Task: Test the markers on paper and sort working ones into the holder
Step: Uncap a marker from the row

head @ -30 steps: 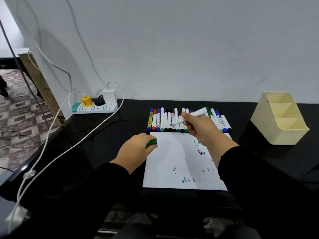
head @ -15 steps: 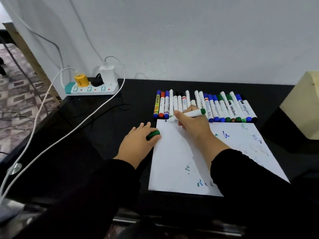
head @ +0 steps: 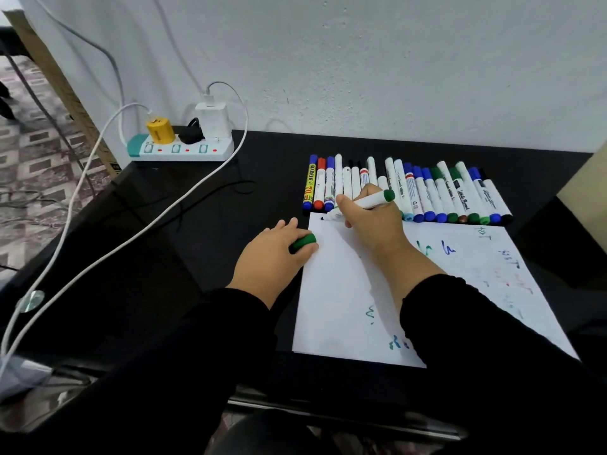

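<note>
On the black surface (head: 203, 224), a white green-ended marker (head: 361, 203) is pinched by the right hand (head: 371, 224), tip on the paper (head: 335, 290); its green cap (head: 303, 242) is gripped by the left hand (head: 272, 257).

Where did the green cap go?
The green cap is held in the left hand, at the left edge of the paper, just left of the right hand with the marker.

A white marker (head: 364, 203) with a green end lies tilted, its tip on the far left corner of the paper (head: 335, 290). The white sheet, already scribbled, lies near the table's front edge. A row of markers (head: 423, 192) lies just behind it; the green cap (head: 303, 242) sits at its left edge.
</note>
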